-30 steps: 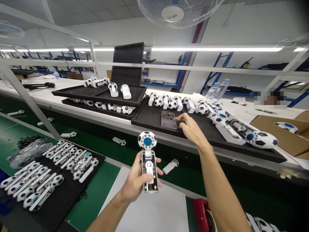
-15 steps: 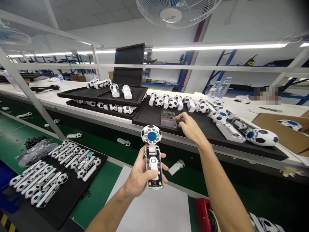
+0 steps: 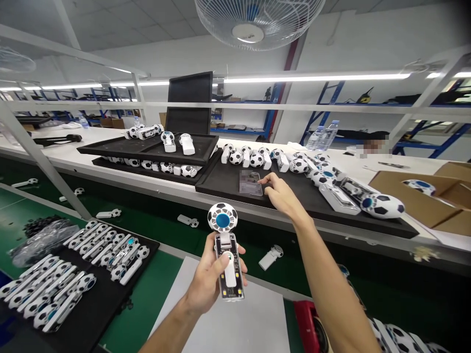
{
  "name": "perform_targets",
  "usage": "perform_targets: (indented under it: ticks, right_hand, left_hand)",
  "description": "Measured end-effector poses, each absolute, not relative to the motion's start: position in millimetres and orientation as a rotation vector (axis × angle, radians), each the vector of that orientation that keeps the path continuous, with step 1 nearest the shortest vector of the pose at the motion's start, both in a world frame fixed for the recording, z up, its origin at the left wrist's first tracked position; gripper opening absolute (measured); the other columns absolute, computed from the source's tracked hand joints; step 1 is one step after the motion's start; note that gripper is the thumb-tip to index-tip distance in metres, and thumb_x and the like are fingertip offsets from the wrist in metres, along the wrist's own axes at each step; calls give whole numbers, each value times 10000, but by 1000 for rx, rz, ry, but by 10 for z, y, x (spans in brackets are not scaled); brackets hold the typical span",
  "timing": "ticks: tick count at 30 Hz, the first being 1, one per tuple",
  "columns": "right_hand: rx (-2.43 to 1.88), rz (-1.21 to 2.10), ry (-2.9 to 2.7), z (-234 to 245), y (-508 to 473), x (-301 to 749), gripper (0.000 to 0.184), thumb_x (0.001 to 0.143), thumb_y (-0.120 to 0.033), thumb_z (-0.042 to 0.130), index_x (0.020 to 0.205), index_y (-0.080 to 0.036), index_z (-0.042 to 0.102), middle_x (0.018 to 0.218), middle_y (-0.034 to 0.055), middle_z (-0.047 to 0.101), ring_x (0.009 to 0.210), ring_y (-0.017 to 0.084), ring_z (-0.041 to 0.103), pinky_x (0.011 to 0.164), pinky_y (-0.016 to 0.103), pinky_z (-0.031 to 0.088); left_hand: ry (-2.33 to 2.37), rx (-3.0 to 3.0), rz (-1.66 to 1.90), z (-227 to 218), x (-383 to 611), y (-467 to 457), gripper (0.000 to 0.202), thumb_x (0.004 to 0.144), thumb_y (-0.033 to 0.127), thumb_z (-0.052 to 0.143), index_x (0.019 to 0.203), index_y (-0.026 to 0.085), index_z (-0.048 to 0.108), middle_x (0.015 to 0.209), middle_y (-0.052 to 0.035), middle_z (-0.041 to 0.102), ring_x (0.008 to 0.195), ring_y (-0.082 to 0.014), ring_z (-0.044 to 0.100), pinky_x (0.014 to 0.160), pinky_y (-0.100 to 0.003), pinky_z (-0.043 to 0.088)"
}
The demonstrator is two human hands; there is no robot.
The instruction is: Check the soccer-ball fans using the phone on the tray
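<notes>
My left hand is closed around a handheld gadget with a soccer-ball head, its blue round centre facing me. Its clear handle shows a dark circuit board and a white piece, on which my thumb presses. Over the black tray, my right hand has its index finger stretched to the right edge of a flat, see-through, phone-like rectangle, whose face is partly blurred. The other right fingers are curled, with nothing visible in them. Several similar gadgets lie along the tray's back and right side.
A stacked black tray holds more gadgets at the left. Below, a green belt bears loose gadgets, a filled tray and a plastic bag. A white sheet, red object and cardboard box are near.
The view has shifted slightly. My left hand and the gadget sit lower in the picture, and my left thumb has moved up the white piece. My right hand stays at the rectangle's edge.
</notes>
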State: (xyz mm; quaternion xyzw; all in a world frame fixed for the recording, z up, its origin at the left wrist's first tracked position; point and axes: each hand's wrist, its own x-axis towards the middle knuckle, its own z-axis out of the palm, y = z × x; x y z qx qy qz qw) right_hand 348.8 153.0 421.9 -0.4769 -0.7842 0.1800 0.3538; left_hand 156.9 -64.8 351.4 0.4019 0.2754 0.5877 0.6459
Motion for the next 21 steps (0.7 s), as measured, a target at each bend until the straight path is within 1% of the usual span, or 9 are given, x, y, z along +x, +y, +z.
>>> perform_targets:
  ticks: [3,5,7,11,14,17,18,19,21]
  right_hand:
    - [-1247,445,-2024,4207,1555,3487,193,772,-192,447,945,-261,497,1165,73,683,1131,314,576,923,491,456]
    - [-1268,424,-2036,4203,1561,3483,185,772,-192,447,933,-261,503,1155,72,684,1128,316,573,938,503,448]
    - [-1268,406,-2039,4199,1562,3481,192,760,-186,455,928,-260,509,1157,75,685,1145,323,561,959,516,437]
    - [-1169,432,-1927,4183,1569,3492,263,728,-170,476,975,-251,516,1213,76,679,1157,312,566,996,515,441]
    - [-1122,435,-1864,4175,1559,3488,246,734,-164,477,961,-253,511,1224,64,687,1136,297,594,1005,513,452]
    - [-1024,379,-1771,4164,1462,3459,220,737,-141,478,925,-252,500,1172,64,710,1111,274,627,1016,487,464]
    - [-976,354,-1722,4153,1397,3447,214,736,-132,482,914,-251,496,1141,69,717,1095,266,640,1014,474,472]
    - [-930,329,-1664,4136,1312,3438,209,738,-126,488,905,-251,494,1109,74,723,1078,260,654,1007,463,483]
    - [-861,294,-1538,4078,1089,3442,192,752,-119,504,890,-252,496,1053,82,729,1053,259,676,985,455,507]
  left_hand:
    - [616,928,1300,3496,1524,-692,629,731,334,790,1231,264,415,1145,-60,637,794,-183,694,700,-346,558]
    - [632,909,1302,3483,1512,-709,689,677,283,814,1243,266,420,1182,-72,621,829,-193,686,705,-352,554]
    - [650,904,1306,3467,1509,-719,668,687,267,796,1242,268,425,1193,-79,618,843,-199,684,721,-365,548]
    - [658,927,1305,3446,1483,-740,630,707,268,779,1233,269,433,1211,-84,615,840,-212,692,736,-380,537]
    - [664,934,1312,3431,1457,-759,635,711,277,781,1239,277,429,1218,-80,616,843,-215,696,752,-392,545]
    - [725,978,1358,3386,1491,-756,580,739,298,769,1220,280,445,1208,-66,636,884,-224,701,786,-403,556]
    - [799,992,1409,3365,1515,-746,525,757,304,759,1192,268,469,1171,-59,655,891,-219,699,792,-391,556]
    - [899,993,1467,3346,1538,-732,446,772,308,751,1140,243,506,1091,-51,681,873,-205,694,788,-370,552]
    - [1020,929,1513,3328,1547,-693,297,786,312,737,1004,203,568,860,-21,689,760,-178,675,742,-340,543]
